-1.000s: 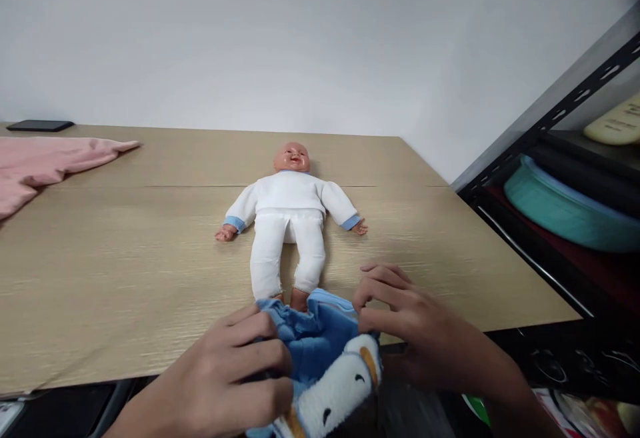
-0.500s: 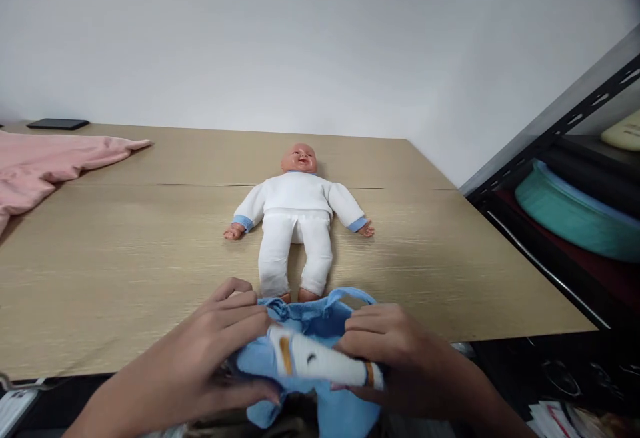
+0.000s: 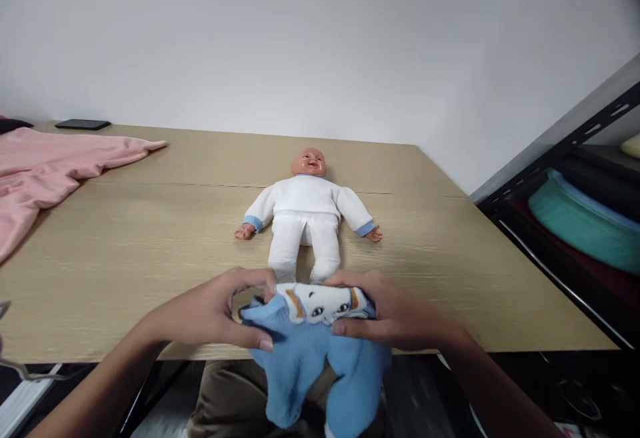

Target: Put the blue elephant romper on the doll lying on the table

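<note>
Light-blue doll overalls (image 3: 305, 351) with a white bib showing an animal face hang at the table's near edge, legs downward. My left hand (image 3: 215, 311) grips their left side, fingers behind the top and thumb in front. On the other side my right hand (image 3: 390, 311) is closed on the bib's right end, its thumb lying across the front. Just beyond my hands a baby doll (image 3: 307, 218) lies on its back, arms spread, in a white top with blue cuffs and white legs. The overalls and my hands hide its feet.
Pink cloth (image 3: 55, 178) lies on the table (image 3: 150, 245) at the left, with a flat black object (image 3: 83, 124) behind it. A dark metal shelf (image 3: 555, 265) on the right holds a teal rounded item (image 3: 585, 221). A bent wire piece (image 3: 25, 371) is at the lower left.
The overalls have turned so that the bib's face shows upright and the legs hang lower. My hands have shifted their hold around the top. The view has moved slightly.
</note>
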Demonstrator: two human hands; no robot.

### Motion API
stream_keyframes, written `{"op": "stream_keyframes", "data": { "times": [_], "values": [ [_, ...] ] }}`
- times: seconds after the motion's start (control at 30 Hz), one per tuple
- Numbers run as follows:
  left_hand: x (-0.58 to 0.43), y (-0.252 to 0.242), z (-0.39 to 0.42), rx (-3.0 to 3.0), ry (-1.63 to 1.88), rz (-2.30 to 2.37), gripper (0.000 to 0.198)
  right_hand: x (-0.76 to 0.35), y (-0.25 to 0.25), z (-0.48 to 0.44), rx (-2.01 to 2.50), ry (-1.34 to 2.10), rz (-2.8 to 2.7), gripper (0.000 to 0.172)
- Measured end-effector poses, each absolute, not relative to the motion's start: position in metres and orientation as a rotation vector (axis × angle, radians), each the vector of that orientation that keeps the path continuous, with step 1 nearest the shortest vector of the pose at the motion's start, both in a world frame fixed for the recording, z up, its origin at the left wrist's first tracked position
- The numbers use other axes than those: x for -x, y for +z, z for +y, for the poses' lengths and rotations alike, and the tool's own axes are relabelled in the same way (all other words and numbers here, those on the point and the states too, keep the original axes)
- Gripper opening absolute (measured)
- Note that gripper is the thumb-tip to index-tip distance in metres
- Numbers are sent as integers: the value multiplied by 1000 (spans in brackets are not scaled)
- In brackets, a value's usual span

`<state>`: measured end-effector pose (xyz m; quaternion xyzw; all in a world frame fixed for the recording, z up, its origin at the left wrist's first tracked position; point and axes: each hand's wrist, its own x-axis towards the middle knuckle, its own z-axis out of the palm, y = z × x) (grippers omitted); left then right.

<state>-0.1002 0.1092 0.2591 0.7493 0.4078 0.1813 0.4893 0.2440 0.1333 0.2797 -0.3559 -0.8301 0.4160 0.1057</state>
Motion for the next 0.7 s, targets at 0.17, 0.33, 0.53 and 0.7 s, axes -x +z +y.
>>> {"op": "stream_keyframes", "data": {
  "times": [0.17, 0.33, 0.53, 0.7],
  "values": [
    [103, 269, 120, -1816, 486, 941, 30, -248, 285, 149, 1005, 1289, -2438, 35],
    [85, 277, 111, -2028, 358, 858, 52, -245, 284, 140, 983, 1178, -2361, 30],
    [71, 271, 110, -1709, 474, 680, 26, -230, 276, 137, 807, 1557, -2134, 45],
    [68, 249, 102, -1549, 606, 694, 51, -224, 282, 136, 565, 1860, -2156, 53]
  ]
}}
